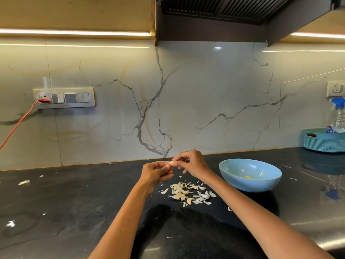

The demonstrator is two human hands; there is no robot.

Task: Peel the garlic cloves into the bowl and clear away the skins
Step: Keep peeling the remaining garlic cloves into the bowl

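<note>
Garlic clove (171, 163) at frame centre, pinched between fingers of left hand (155, 171) and right hand (192, 161), above bench (74, 199). Long axis indistinct. Blue bowl (250, 174) lower right, nearer right hand; skins (190, 192) below.

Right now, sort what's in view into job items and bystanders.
Job: garlic clove held by left hand and right hand; blue bowl; pile of cloves and skins.
Bystanders: teal basket; spray bottle; orange cord; switch panel.

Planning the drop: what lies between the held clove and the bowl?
In the head view, only the right hand and bare counter separate the clove from the bowl.
</note>
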